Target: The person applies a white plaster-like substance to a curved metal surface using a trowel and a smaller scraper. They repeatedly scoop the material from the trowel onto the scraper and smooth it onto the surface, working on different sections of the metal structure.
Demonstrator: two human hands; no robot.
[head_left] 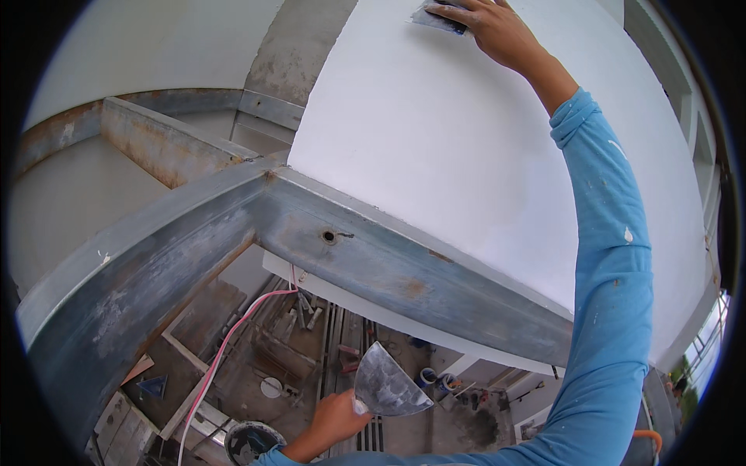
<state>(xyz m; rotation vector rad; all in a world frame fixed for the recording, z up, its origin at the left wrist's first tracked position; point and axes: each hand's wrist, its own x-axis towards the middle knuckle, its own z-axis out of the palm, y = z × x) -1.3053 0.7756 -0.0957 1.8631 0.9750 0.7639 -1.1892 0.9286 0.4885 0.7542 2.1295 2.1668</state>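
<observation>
High on the white plastered wall (443, 140), my right hand (501, 29) is closed round a putty knife (437, 19), its smeared blade against the wall face. My right arm, in a blue sleeve with white specks, reaches up across the right side. Low in the middle, my left hand (334, 423) grips a second tool, a wide scraper (388, 382) with a flared grey blade. Its handle is hidden in my fist. The blade tilts up and to the right, apart from the wall, and carries whitish smears.
Grey steel beams (412, 268) with rust patches run below the wall and to the left. Far below lies a cluttered floor with a black bucket (252, 443), paint pails (426, 378) and boards. A pink and white cable (233, 334) hangs down from the beam.
</observation>
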